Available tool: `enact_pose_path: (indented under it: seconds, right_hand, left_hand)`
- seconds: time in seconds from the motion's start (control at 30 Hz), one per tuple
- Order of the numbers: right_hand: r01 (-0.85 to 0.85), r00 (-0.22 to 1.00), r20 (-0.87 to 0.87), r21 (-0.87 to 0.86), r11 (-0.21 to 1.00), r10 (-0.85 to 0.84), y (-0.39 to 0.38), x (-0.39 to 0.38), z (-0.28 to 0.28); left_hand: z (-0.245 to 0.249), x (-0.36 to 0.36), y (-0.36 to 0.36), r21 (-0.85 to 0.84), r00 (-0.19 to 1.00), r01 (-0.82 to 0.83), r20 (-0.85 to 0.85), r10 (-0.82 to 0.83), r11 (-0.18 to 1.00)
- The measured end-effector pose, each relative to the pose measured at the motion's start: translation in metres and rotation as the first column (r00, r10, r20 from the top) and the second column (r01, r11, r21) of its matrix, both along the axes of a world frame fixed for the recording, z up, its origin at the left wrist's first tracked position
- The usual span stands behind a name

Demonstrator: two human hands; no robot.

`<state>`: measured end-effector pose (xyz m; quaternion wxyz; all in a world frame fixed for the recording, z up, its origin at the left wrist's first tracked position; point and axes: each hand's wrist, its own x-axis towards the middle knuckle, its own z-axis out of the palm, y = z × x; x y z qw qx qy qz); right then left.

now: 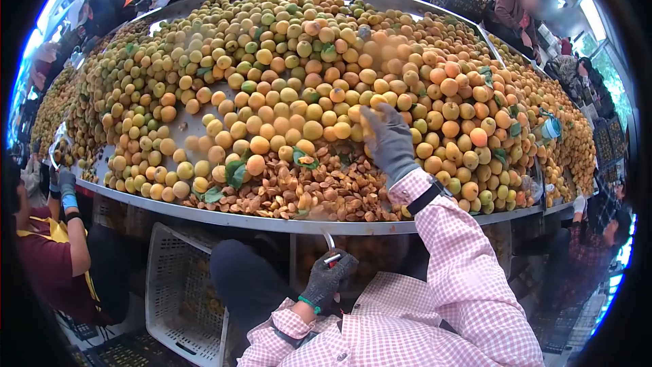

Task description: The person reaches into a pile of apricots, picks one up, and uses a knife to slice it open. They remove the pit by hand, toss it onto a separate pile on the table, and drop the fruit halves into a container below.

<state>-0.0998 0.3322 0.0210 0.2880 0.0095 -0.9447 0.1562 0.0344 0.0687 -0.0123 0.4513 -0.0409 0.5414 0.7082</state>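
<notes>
The right hand [388,141], fingers spread, lies on the apricots [435,105]; grasping one fruit gently seems wise. The left hand [327,278] clasps a metal tool [331,256].

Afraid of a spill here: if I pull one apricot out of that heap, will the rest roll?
Probably: the apricots are round and piled loosely, so neighbours near the right hand may roll downslope. The table rim likely stops them. Ripe orange ones may bruise.

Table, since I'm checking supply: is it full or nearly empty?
Full: apricots heap across most of the table to its far rim; pits lie piled at the near edge.
</notes>
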Motion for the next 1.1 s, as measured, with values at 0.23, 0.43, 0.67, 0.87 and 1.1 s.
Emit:
enact_pose_path:
  seconds: [0.23,0.43,0.67,0.87,1.1]
  right_hand:
    - [0.076,0.908,0.317,-0.77,0.634,0.275,-0.005,0.061,-0.014]
    - [-0.039,0.853,0.38,-0.636,0.77,0.358,-0.026,0.125,-0.009]
    - [0.203,0.595,0.804,-0.156,0.967,0.005,-0.04,0.118,0.011]
    - [0.212,0.464,0.886,-0.107,0.971,-0.003,-0.046,0.102,0.014]
    - [0.256,0.528,0.847,-0.236,0.937,0.069,-0.063,0.076,-0.003]
  left_hand:
    - [0.035,-0.064,-0.024,-0.312,0.518,-0.302,-0.847,-0.12,0.901]
    - [0.043,-0.176,-0.041,-0.522,0.216,-0.642,-0.826,-0.521,0.561]
    - [0.054,-0.204,-0.029,-0.729,0.159,-0.586,-0.532,-0.831,0.354]
    - [0.073,-0.151,-0.033,-0.396,-0.046,-0.348,-0.898,-0.438,0.85]
    - [0.017,-0.149,-0.003,-0.238,0.673,-0.14,-0.735,-0.084,0.961]
